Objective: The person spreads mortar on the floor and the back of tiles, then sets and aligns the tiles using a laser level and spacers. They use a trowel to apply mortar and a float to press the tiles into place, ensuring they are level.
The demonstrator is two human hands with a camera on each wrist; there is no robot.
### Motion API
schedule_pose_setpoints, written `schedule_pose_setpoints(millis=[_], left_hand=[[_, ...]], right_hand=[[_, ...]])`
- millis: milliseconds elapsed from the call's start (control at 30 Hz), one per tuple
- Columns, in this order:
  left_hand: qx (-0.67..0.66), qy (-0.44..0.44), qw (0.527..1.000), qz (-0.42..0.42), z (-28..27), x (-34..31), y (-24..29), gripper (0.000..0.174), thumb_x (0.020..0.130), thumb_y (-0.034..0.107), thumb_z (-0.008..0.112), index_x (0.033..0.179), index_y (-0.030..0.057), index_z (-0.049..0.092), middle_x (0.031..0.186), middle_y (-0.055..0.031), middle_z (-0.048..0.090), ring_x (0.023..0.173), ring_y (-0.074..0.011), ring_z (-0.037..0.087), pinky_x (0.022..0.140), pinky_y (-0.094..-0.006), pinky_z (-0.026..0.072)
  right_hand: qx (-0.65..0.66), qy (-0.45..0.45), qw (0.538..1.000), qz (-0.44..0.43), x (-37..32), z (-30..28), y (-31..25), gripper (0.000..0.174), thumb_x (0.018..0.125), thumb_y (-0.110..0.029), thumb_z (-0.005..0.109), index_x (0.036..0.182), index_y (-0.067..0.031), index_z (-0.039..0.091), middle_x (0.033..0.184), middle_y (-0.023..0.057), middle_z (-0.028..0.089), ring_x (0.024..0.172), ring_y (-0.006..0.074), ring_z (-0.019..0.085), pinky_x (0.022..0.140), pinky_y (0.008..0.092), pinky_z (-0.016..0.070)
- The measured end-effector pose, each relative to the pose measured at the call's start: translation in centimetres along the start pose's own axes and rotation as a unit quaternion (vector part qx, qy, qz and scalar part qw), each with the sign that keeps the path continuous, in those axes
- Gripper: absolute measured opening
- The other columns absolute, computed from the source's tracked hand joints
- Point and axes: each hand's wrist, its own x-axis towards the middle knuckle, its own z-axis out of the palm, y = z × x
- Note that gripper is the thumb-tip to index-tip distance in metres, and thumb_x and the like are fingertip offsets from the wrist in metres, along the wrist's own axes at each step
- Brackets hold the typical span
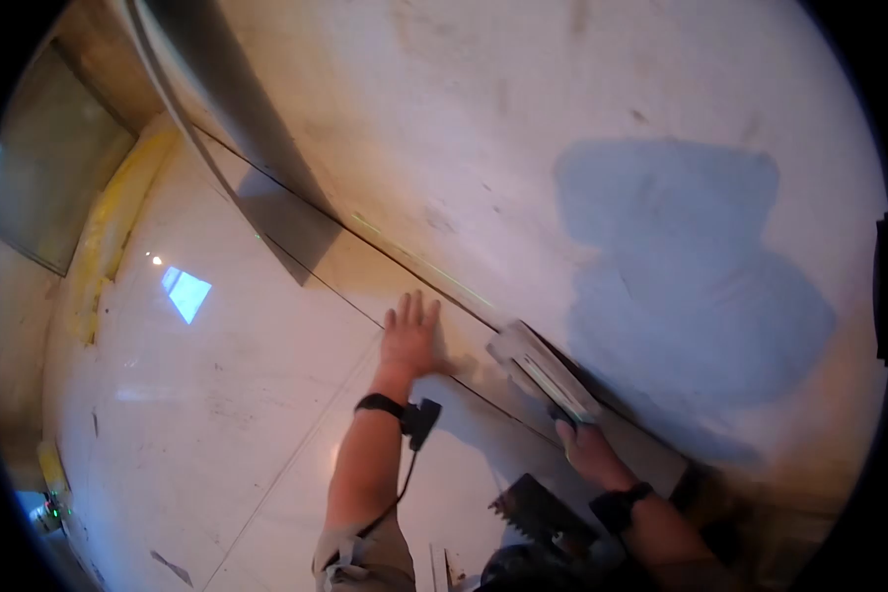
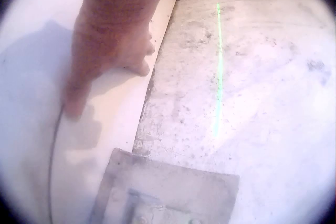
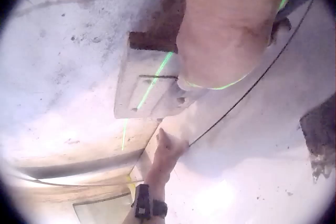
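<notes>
At four o'clock in head view: right hand (image 1: 596, 457) gripping trowel (image 1: 543, 370). Left hand (image 1: 410, 340), near centre, spread wide on pale strip (image 1: 373, 278). Risk: strip could shift if trowel knocks its edge or left hand leans unevenly.

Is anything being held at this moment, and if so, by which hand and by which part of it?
The right hand holds the flat trowel by its handle, which is mostly hidden in the grip. The left hand holds nothing.
</notes>
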Motion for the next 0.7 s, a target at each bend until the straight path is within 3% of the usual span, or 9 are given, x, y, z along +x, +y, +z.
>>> schedule_pose_setpoints(millis=[67, 167, 267, 333, 433, 500, 567, 700], left_hand=[[0.009, -0.009, 1.000, 0.002, 0.8, 0.0, -0.2, 0.121, 0.059, 0.058, 0.087, 0.155, 0.0142, 0.028, 0.162, -0.0176, 0.021, 0.150, -0.0347, 0.018, 0.119, -0.0531, 0.0204], [0.014, -0.013, 1.000, -0.011, 1.0, -1.0, 1.0, 0.110, 0.066, 0.056, 0.083, 0.154, 0.0157, 0.030, 0.162, -0.0145, 0.023, 0.150, -0.0339, 0.018, 0.118, -0.0553, 0.0202], [0.023, 0.012, 0.999, -0.034, 2.2, -2.7, 1.7, 0.099, 0.074, 0.055, 0.077, 0.153, 0.0158, 0.031, 0.162, -0.0134, 0.024, 0.149, -0.0343, 0.021, 0.115, -0.0601, 0.0226], [0.007, 0.041, 0.999, -0.024, 2.9, -4.3, 4.9, 0.087, 0.084, 0.053, 0.068, 0.154, 0.0171, 0.031, 0.162, -0.0126, 0.025, 0.149, -0.0354, 0.022, 0.113, -0.0644, 0.0233], [-0.013, 0.029, 0.998, 0.049, 6.2, -6.1, 12.9, 0.089, 0.084, 0.057, 0.066, 0.156, 0.0214, 0.027, 0.163, -0.0088, 0.024, 0.150, -0.0334, 0.018, 0.116, -0.0634, 0.0176], [0.020, -0.025, 0.998, 0.048, 6.5, -6.2, 16.2, 0.091, 0.085, 0.061, 0.063, 0.157, 0.0224, 0.023, 0.165, -0.0064, 0.019, 0.151, -0.0338, 0.013, 0.116, -0.0647, 0.0154], [0.039, -0.075, 0.996, 0.022, 4.9, -7.1, 18.5, 0.091, 0.085, 0.061, 0.063, 0.158, 0.0226, 0.023, 0.165, -0.0052, 0.017, 0.152, -0.0339, 0.011, 0.116, -0.0650, 0.0147], [0.039, -0.083, 0.995, 0.043, 5.2, -7.0, 17.8, 0.094, 0.083, 0.059, 0.067, 0.157, 0.0223, 0.023, 0.166, -0.0034, 0.015, 0.152, -0.0354, 0.009, 0.116, -0.0656, 0.0147]], right_hand=[[-0.028, 0.017, 0.999, 0.005, -0.2, 0.8, 1.6, 0.039, 0.100, -0.027, 0.051, 0.126, 0.0003, 0.058, 0.125, 0.0285, 0.060, 0.118, 0.0427, 0.056, 0.100, 0.0419, 0.0433], [-0.049, -0.068, 0.990, 0.113, -1.5, -0.2, 3.2, 0.040, 0.100, -0.028, 0.052, 0.128, -0.0001, 0.056, 0.129, 0.0273, 0.058, 0.119, 0.0416, 0.055, 0.100, 0.0420, 0.0429], [-0.013, 0.043, 0.999, -0.007, -6.6, -2.9, 1.8, 0.041, 0.099, -0.029, 0.054, 0.128, -0.0008, 0.056, 0.128, 0.0259, 0.059, 0.118, 0.0423, 0.055, 0.098, 0.0423, 0.0442], [-0.032, 0.056, 0.997, -0.045, -9.2, -5.3, 1.3, 0.042, 0.098, -0.030, 0.055, 0.128, -0.0014, 0.056, 0.125, 0.0254, 0.060, 0.116, 0.0437, 0.055, 0.096, 0.0426, 0.0451], [-0.030, 0.053, 0.998, -0.015, -12.6, -7.5, 3.3, 0.041, 0.097, -0.030, 0.056, 0.128, -0.0026, 0.057, 0.123, 0.0239, 0.061, 0.114, 0.0442, 0.056, 0.094, 0.0422, 0.0463], [-0.054, 0.064, 0.996, -0.027, -13.1, -8.1, 5.1, 0.040, 0.098, -0.030, 0.056, 0.126, -0.0028, 0.058, 0.121, 0.0235, 0.062, 0.111, 0.0442, 0.057, 0.092, 0.0424, 0.0471], [-0.109, 0.097, 0.987, -0.066, -13.9, -8.5, 6.9, 0.039, 0.098, -0.031, 0.055, 0.124, -0.0023, 0.058, 0.118, 0.0240, 0.063, 0.108, 0.0445, 0.058, 0.090, 0.0434, 0.0481], [-0.103, 0.025, 0.994, 0.030, -14.6, -8.2, 11.0, 0.039, 0.099, -0.035, 0.053, 0.120, -0.0017, 0.058, 0.109, 0.0258, 0.064, 0.099, 0.0458, 0.060, 0.083, 0.0464, 0.0491]])
